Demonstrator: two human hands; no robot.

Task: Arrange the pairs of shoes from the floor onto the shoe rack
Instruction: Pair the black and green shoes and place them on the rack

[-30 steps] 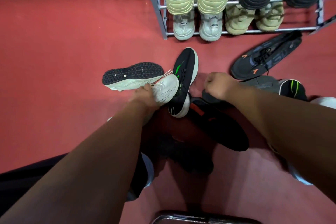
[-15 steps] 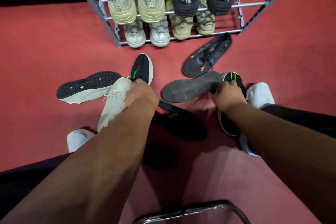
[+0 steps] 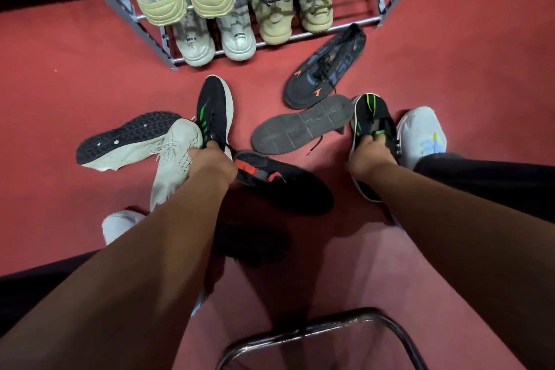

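Curling round the collar of a black shoe with green stripes (image 3: 214, 111), the left grip (image 3: 210, 164) holds it with the toe pointing to twelve o'clock above the red floor (image 3: 75, 75). The right grip (image 3: 371, 155) is closed on the opening of the second black-and-green shoe (image 3: 371, 123), which lies at three o'clock from the first, well apart.

Between the two lies a grey shoe turned sole up (image 3: 303, 128). A black shoe with orange accents (image 3: 285, 186) sits at six o'clock from it. A dark grey shoe with orange marks (image 3: 326, 72) lies at twelve o'clock from the upturned one, its heel near the shoe rack (image 3: 144, 27).

At nine o'clock from the left grip, a white knit shoe (image 3: 177, 159) touches it. Beside that lies a white shoe tipped to show its black sole (image 3: 126, 138). The rack, at twelve o'clock, already carries pale and dark shoes on its rails.
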